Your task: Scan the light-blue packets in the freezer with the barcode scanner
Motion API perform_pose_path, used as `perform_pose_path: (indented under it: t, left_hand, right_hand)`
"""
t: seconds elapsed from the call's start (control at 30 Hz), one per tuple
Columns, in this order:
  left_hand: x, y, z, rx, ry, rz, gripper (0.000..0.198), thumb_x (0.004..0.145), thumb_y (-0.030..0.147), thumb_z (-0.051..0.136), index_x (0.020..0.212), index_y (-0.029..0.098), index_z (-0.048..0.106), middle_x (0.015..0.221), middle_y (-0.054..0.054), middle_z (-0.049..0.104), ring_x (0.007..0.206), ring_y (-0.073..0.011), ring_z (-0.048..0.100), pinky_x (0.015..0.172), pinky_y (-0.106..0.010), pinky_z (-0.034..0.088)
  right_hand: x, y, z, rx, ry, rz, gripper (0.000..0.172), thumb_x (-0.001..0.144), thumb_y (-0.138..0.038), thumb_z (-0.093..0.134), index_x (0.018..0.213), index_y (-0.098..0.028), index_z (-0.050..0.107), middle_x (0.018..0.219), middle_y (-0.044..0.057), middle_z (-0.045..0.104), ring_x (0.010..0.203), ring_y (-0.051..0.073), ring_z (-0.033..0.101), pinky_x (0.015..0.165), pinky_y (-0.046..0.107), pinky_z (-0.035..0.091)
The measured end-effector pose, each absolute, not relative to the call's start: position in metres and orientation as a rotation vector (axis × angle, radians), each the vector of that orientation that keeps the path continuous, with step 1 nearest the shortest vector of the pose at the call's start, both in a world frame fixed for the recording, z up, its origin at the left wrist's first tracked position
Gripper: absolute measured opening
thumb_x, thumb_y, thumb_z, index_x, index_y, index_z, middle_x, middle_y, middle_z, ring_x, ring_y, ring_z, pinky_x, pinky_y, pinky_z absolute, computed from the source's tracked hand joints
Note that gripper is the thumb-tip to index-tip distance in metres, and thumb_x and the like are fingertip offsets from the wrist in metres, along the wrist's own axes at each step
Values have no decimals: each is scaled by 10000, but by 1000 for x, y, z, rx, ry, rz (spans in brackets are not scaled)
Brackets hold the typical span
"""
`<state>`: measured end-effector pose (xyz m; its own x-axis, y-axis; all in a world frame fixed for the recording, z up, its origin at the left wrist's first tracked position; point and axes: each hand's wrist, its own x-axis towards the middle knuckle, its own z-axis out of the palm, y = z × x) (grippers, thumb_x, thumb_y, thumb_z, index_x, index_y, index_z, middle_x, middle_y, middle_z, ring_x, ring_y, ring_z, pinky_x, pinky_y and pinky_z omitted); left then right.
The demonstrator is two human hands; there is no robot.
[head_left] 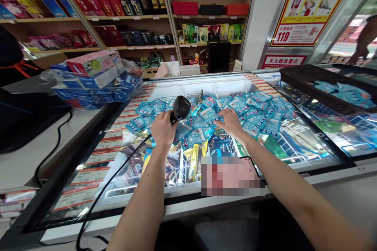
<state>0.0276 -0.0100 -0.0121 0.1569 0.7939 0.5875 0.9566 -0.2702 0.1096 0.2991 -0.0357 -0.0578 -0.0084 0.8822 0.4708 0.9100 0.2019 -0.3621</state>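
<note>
My left hand (162, 128) is wrapped round the handle of a black barcode scanner (182, 108), its head tilted over the pile. The scanner's cable runs down to the lower left. Many small blue packets (256, 113) lie spread over the glass top of a chest freezer. At the pile's middle, my right hand (231, 122) has thumb and fingers closed at the right edge of one blue packet (209, 115), whose barcode faces up. Part of that grip is hidden behind the fingers.
A phone (250, 166), partly blurred out, lies at the freezer's front edge. Plastic-wrapped boxes (97, 80) stand at left. A dark brown basket (326, 86) with more blue packets sits at right. Stocked shelves (126, 17) line the back.
</note>
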Motion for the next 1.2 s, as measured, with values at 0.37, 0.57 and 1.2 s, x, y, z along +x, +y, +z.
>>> perform_pose_path:
  t: [0.37, 0.57, 1.2]
  left_hand:
    - [34, -12, -12, -2295, -1609, -800, 332, 788, 361, 552, 1092, 229, 570, 984, -59, 633, 956, -239, 564, 667, -292, 380]
    - [40, -16, -14, -2508, -1411, -720, 354, 779, 372, 561, 1105, 235, 567, 971, -48, 634, 944, -223, 572, 694, -279, 393]
    - [46, -19, -16, -2609, -1314, -648, 340, 791, 363, 548, 1103, 232, 574, 973, -64, 634, 941, -222, 569, 710, -287, 407]
  right_hand:
    - [308, -36, -46, -1572, -1419, 350, 310, 768, -350, 545, 1036, -202, 495, 693, -8, 595, 633, 191, 582, 671, 361, 475]
    - [326, -30, -50, -1535, -1323, 273, 331, 790, -365, 497, 1084, -214, 495, 731, 6, 612, 664, 201, 596, 698, 388, 491]
    - [324, -35, -43, -1571, -1418, 150, 292, 801, -331, 460, 1062, -211, 511, 762, 29, 608, 695, 210, 590, 704, 377, 471]
